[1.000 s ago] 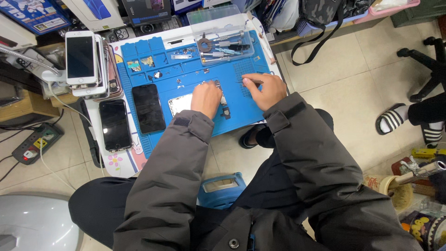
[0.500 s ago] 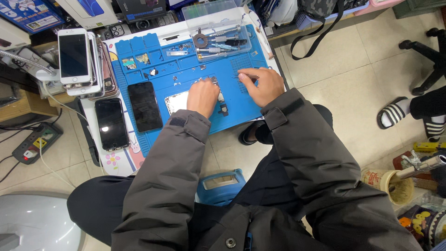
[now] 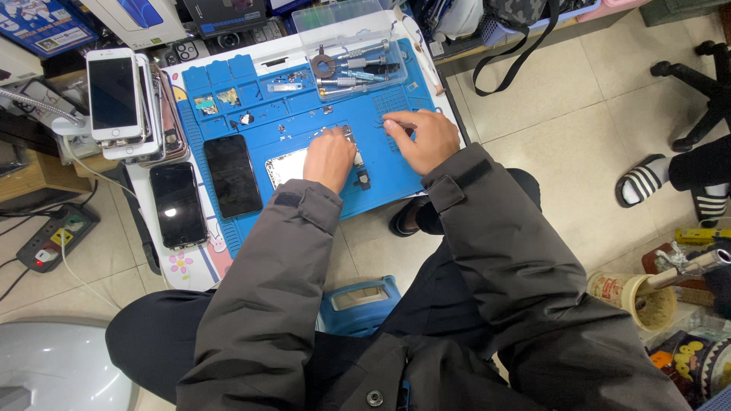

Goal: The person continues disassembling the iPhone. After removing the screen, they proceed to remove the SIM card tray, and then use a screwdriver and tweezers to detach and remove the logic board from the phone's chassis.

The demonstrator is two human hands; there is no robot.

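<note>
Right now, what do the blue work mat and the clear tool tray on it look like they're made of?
The blue work mat looks like silicone or rubber: matte, with moulded compartments. The clear tool tray seems to be hard transparent plastic: glossy and see-through, the metal tools inside showing. Neither can be told for certain.

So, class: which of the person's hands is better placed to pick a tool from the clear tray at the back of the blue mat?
Probably the right hand. It lies just in front of the clear tray, holding a thin tool, while the left hand rests on the opened phone, farther off.
</note>
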